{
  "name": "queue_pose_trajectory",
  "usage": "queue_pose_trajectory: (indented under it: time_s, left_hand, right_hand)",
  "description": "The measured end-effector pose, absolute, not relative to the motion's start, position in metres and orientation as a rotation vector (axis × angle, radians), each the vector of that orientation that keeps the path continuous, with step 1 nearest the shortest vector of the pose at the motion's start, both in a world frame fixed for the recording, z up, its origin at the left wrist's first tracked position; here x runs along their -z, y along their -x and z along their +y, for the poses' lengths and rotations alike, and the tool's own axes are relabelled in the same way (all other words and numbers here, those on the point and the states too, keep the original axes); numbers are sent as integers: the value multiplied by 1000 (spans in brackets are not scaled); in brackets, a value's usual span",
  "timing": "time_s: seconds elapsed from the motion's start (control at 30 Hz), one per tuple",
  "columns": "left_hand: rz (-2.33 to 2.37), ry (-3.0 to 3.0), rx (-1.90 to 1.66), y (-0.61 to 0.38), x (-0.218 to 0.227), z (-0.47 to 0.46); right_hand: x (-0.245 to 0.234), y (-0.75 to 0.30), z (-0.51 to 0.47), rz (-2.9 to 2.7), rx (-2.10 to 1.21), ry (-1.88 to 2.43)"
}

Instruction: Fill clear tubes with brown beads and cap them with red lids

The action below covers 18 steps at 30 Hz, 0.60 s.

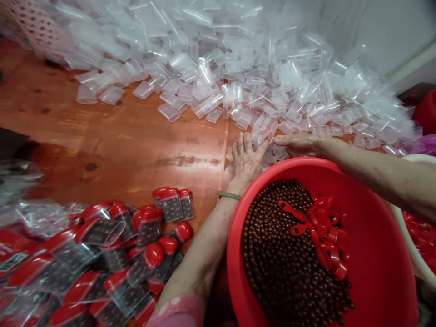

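My left hand (248, 158), a green bead bracelet (229, 195) at its wrist, lies on the wooden surface with fingers spread. My right hand (301, 144) reaches in from the right, fingers stretched toward the left thumb. Several clear plastic cases (272, 153) sit between and beneath the hands at the edge of a large heap of clear cases (204, 68). Just below both hands is a red basin (378, 236). It holds many small brown balls (282, 254) and a pile of red plastic caps (325, 222).
Filled cases with red caps (116, 268) are piled at lower left on the wooden surface (136, 141). A white-rimmed tub (422, 161) of red pieces (420, 236) stands at right, partly cut off. A red-spotted pale bag (36, 27) lies at upper left.
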<state>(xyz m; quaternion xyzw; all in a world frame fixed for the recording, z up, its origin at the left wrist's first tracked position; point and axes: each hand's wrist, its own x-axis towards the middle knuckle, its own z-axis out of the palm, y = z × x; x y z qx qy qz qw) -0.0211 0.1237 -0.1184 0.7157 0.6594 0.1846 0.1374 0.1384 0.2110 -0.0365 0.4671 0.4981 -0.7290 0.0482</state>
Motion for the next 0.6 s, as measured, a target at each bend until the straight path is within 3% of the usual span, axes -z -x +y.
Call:
queue_pose_trajectory:
  time_s: [0.37,0.47,0.6]
  left_hand:
    - [1614,-2194,-776,32,109,168]
    - [1590,-2211,-775,41,83,173]
    - [1596,-2249,-858,41,17,146]
  right_hand:
    - [36,-137,231,1779,2240,-1459]
    - [20,-133,233,1871,2243,-1537]
    - [-29,-139,204,2136,2217,-1581]
